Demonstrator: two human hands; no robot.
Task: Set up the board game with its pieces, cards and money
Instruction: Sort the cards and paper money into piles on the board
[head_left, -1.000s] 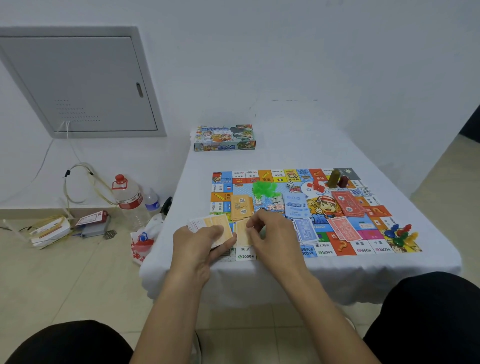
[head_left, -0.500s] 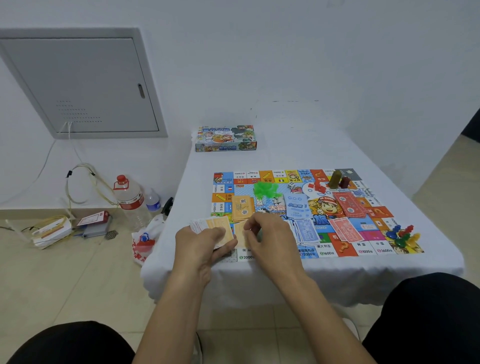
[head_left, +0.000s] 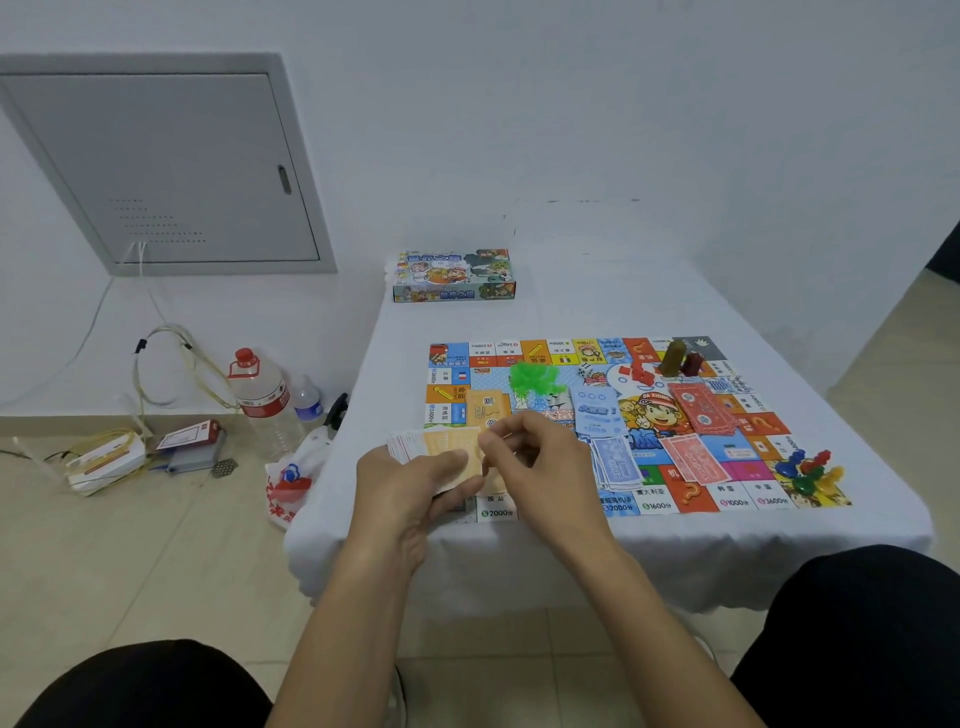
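While hands (head_left: 467, 478) hold money (head_left: 441, 447), game box (head_left: 453, 275) shut, behind board (head_left: 727, 457)

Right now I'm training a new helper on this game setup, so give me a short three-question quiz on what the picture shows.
1. True or false: the game box lies on the game board.
2. Which hand holds the fanned stack of cards? A) left hand B) right hand C) neither
3. Fill in: the pile of green pieces lies on the board's ___ half, seen from the camera.

Key
1. False: it lies on the white tablecloth beyond the board.
2. A.
3. Left.
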